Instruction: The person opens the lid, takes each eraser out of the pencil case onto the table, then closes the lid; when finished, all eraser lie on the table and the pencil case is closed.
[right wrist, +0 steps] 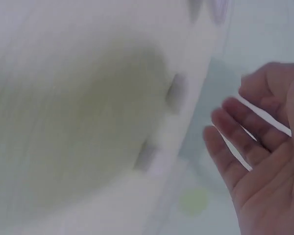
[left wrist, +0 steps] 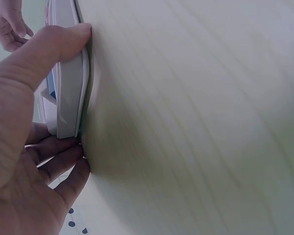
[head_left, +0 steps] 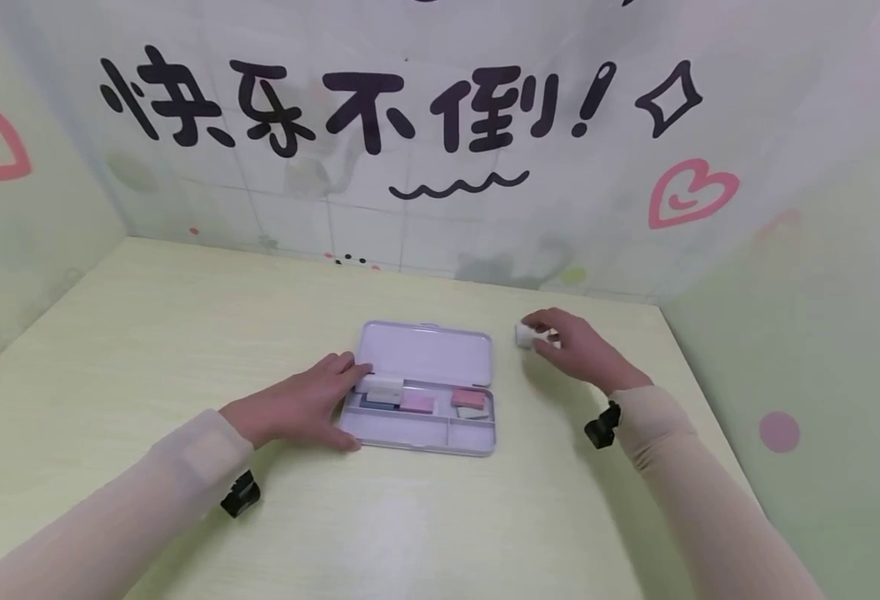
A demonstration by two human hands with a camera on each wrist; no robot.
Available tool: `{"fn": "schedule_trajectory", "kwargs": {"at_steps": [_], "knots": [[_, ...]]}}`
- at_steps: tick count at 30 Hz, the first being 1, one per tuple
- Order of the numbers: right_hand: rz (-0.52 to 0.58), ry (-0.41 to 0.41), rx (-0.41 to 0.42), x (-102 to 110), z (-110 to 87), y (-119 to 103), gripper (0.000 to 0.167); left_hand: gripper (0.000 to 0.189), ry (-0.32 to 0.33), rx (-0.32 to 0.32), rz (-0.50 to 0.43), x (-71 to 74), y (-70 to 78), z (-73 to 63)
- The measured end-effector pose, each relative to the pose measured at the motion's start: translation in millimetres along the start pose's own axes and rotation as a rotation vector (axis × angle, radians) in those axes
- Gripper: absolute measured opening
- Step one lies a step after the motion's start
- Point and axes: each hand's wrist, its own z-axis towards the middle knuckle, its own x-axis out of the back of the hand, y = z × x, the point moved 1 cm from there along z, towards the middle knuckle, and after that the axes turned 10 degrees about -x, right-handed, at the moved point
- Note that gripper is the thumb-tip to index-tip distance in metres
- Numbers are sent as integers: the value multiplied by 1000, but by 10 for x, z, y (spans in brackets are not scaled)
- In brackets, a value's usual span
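An open lavender pencil case [head_left: 395, 429] lies on the table with its lid [head_left: 425, 352] folded back. My left hand [head_left: 297, 408] holds its left end, thumb at the front corner and fingers round the back, as the left wrist view shows. Inside sit small eraser-like blocks: a white block [head_left: 385, 390], a pink block [head_left: 416, 404], a red block [head_left: 468, 398] and a pale block [head_left: 473, 412]. My right hand [head_left: 582, 346] hovers beside a small white block [head_left: 524, 335], fingers loosely bent. Two small blocks [right wrist: 176, 94] stand apart from its fingertips in the right wrist view.
The pale wooden table [head_left: 147, 350] meets a printed back wall [head_left: 275, 208] just beyond the white block. A green side wall [head_left: 822, 333] borders the table on the right. A black wrist camera [head_left: 602, 425] hangs below the right sleeve.
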Motion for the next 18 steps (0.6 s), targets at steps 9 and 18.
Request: {"fn": "schedule_trajectory", "kwargs": {"at_steps": [9,18], "knots": [[-133,-189,238,-286,-109,-674,28,101,12,-11,-6,-1,-16,-2],[-284,-199,373,-473,-164,-844,15,101,12,-6,-5,-12,-21,-13]]}}
